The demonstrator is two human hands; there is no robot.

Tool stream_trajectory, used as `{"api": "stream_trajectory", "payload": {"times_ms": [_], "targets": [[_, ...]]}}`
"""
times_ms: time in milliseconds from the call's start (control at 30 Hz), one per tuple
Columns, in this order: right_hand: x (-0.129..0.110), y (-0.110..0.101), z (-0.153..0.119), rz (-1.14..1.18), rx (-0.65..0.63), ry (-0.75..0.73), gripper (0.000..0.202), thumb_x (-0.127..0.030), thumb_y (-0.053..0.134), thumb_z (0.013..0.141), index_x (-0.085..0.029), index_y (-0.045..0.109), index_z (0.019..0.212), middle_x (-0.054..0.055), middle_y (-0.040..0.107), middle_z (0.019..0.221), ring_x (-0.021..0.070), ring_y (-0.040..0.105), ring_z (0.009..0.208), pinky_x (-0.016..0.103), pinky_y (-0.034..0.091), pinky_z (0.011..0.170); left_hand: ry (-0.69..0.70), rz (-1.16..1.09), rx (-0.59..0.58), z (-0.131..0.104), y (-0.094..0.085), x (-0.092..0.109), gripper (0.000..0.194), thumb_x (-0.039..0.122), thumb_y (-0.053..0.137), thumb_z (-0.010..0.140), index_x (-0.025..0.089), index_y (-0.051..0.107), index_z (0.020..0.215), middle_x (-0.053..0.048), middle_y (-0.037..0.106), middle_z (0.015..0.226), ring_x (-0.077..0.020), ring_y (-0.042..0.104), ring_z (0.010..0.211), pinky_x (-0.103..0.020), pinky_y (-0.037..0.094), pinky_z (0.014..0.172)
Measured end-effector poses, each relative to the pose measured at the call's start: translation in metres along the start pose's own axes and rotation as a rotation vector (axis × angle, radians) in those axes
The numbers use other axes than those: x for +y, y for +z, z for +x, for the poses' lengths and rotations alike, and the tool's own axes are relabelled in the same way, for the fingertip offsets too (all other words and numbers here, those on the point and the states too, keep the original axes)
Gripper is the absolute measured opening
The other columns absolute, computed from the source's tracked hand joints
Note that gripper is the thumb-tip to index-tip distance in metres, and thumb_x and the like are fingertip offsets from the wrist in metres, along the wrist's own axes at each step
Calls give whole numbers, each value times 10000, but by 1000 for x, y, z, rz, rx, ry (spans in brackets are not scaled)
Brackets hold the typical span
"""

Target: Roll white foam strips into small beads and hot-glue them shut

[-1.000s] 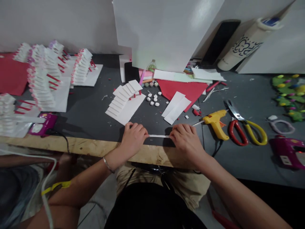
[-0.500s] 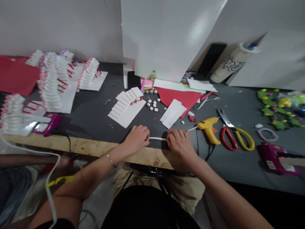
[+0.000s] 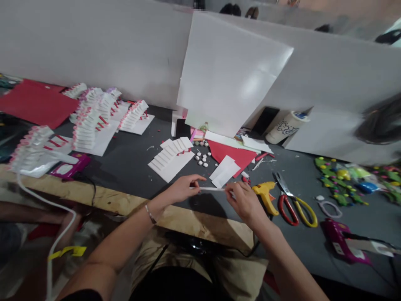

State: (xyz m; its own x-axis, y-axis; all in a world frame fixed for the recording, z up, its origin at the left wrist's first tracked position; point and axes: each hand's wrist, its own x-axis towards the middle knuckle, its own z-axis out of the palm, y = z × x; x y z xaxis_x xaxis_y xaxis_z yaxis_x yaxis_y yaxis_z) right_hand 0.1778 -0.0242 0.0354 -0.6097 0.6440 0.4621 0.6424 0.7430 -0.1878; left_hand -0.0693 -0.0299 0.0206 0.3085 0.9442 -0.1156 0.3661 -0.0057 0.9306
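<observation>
A thin white strip [image 3: 212, 189] stretches level between my hands, just above the table's front edge. At its left end, my left hand [image 3: 185, 188] pinches it, with the index finger raised off the strip. The fingers of my right hand [image 3: 243, 200] are closed on the other end. Beyond my left hand sits a small white staircase model [image 3: 171, 154] on a white board. Several white beads [image 3: 203, 159] lie beside it. White paper pieces [image 3: 224, 170] rest partly on a red sheet [image 3: 246, 156]. To the right of my right hand lies a yellow glue gun [image 3: 265, 195].
Scissors [image 3: 288, 200] with red and yellow handles lie right of the glue gun. Purple power strips [image 3: 340, 242] sit on both sides. More staircase models [image 3: 89, 125] stand at the left. A white cup [image 3: 283, 127] leans by the back panel. Another person's arm [image 3: 34, 213] is at lower left.
My head view has tilted up and shifted. Both hands have lifted the white strip slightly off the table, and my left index finger has opened away from it.
</observation>
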Motion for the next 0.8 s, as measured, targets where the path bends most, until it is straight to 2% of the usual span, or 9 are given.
{"api": "stream_trajectory", "payload": {"times_ms": [100,167,233,333,500,600,667,733,800], "targets": [[7,-4,11,-44,-3,-28,157,-110,465,933,-220,542,852,28,629,737,199,575,705,312,389,695,-48,21,-62,11,-4,-3,248,193,629,710,180,769,914,-21,739,768,-175,638,734,-247,447,667],[14,-6,20,-71,-24,-25,135,-136,472,941,-221,538,859,36,640,756,198,579,706,313,395,695,-64,-21,-56,20,-7,-1,194,188,643,693,172,784,825,-24,732,719,-177,635,715,-251,440,657],[23,-5,31,-79,-17,-7,101,-164,485,944,-219,534,875,47,661,787,201,593,715,319,412,707,-94,-129,-29,29,-7,2,169,190,645,696,165,782,792,-18,709,665,-160,619,660,-254,443,645],[37,-1,48,-39,71,57,47,-190,498,931,-218,536,933,68,698,831,226,648,790,340,450,727,-150,-331,22,42,-2,5,137,182,639,710,162,764,762,-16,701,662,-135,605,609,-255,459,633],[47,4,61,153,158,247,132,-301,546,908,-220,573,1009,94,722,936,242,678,861,390,501,759,-179,-470,84,52,6,-2,120,165,642,729,152,754,770,-24,716,688,-115,607,602,-237,453,614],[44,11,56,353,302,440,391,-398,637,844,-202,559,1173,133,680,1112,237,657,930,389,515,765,-170,-483,146,49,7,-5,133,183,656,738,145,760,811,-40,733,723,-119,613,610,-243,474,629],[38,21,50,538,348,608,517,-452,682,790,-189,555,1217,119,669,1063,216,640,843,354,510,678,-144,-476,189,46,7,-4,155,200,655,749,140,764,842,-52,747,760,-129,630,633,-254,499,664],[27,34,47,772,245,728,497,-479,705,754,-182,614,1141,51,654,868,169,584,674,304,466,571,-90,-419,234,43,7,-1,181,221,650,762,144,771,872,-51,756,773,-144,650,657,-263,514,695],[15,46,47,1000,95,738,436,-471,733,726,-183,667,1047,11,636,773,134,536,597,271,426,529,3,-298,261,41,7,1,191,248,647,777,156,778,880,-40,760,776,-161,669,692,-261,512,704]]}}
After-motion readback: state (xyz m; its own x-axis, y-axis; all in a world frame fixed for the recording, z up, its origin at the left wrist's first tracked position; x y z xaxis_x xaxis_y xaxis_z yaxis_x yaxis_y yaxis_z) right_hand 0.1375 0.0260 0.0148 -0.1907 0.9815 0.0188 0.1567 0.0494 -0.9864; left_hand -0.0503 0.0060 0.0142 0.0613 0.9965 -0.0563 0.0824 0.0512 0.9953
